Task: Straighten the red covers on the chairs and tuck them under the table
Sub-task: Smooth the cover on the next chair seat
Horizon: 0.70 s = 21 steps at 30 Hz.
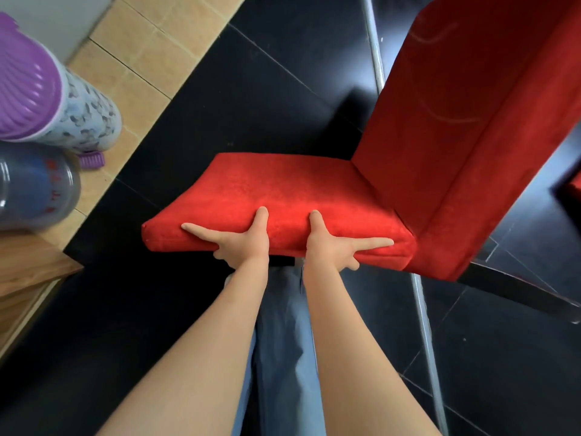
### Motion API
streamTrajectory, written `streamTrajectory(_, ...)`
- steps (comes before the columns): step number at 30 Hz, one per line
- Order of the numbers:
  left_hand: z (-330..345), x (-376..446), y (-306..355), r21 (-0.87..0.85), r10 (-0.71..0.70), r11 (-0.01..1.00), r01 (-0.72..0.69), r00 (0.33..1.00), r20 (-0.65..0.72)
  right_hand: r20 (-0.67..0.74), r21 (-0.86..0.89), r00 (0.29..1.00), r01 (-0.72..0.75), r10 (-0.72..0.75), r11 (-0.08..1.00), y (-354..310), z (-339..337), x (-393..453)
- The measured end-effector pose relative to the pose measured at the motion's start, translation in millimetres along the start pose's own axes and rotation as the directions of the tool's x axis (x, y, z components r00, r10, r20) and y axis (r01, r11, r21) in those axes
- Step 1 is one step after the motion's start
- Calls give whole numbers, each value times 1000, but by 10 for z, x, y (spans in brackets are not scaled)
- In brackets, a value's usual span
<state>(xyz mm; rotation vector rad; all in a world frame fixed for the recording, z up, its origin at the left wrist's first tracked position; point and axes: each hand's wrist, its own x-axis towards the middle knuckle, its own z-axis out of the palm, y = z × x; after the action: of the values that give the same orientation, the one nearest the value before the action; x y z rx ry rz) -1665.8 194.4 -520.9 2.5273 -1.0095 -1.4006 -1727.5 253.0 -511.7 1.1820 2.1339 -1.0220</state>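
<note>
A: Item one, please. What do I log for the chair?

B: From my remote seat I list: chair (361,171), at centre running to 1 o'clock, dressed in a red cover (283,190) of velvety nap. Seat pad smooth on top; backrest darker, with faint rub marks. It stands on the black tile floor (267,89).

A: Hands?

B: Left hand (242,240) grips the near seat edge, thumb on top, forefinger stretched toward 9 o'clock, the other fingers curled under. Right hand (330,247) does the same just beside it, forefinger pointing toward 3 o'clock. Both are grasping the covered seat edge.

A: Any lettering?

B: Clear water jug (34,187) at 9 o'clock carries red characters, too blurred for me to read. Above it, at 10 o'clock, a butterfly-print container (91,118) with a purple ribbed lid (25,86); no text legible.
</note>
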Motion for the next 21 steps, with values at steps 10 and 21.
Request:
streamTrajectory(10, 327, -100, 608, -26, 6, 1000, -8, 998, -59, 10, -90, 1000, 25, -25, 996, -596, 169, 52)
streamTrajectory(21, 786, -60, 1290, 11, 45, 999, -44, 982, -181, 39, -167, 998, 60, -55, 984, -1320, 453, 127)
